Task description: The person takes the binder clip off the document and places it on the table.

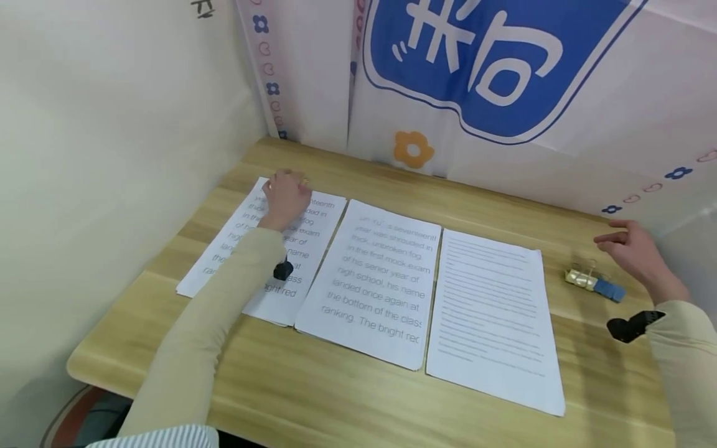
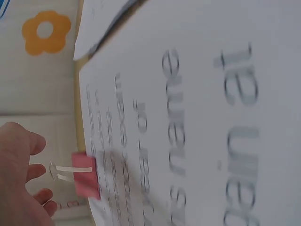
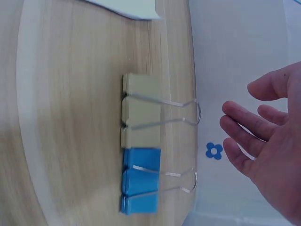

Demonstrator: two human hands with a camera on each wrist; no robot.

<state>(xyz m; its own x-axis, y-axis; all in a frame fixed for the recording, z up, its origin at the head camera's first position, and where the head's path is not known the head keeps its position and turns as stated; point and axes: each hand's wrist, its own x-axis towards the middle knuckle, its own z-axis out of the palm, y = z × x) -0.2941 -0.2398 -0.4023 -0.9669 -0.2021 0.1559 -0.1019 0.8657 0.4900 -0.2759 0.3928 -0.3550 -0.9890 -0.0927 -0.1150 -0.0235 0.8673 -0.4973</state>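
Note:
My left hand [image 1: 287, 198] is over the top of the left paper stack [image 1: 224, 249], its fingers loosely bent. In the left wrist view a pink binder clip [image 2: 86, 186] sits on the paper's top edge, silver handles sticking out toward my fingers; a small gap shows between them. My right hand [image 1: 632, 250] hovers at the table's right side with relaxed fingers and holds nothing. Below it lie a yellow binder clip [image 3: 146, 110] and a blue binder clip [image 3: 142, 181], end to end on the wood, their wire handles pointing toward the wall.
A middle stack [image 1: 370, 286] with large print and a right stack [image 1: 493, 317] with fine lines lie beside the left one on the wooden table [image 1: 347, 398]. A printed wall sheet [image 1: 313, 81] rises behind the table's back edge. White walls flank both sides.

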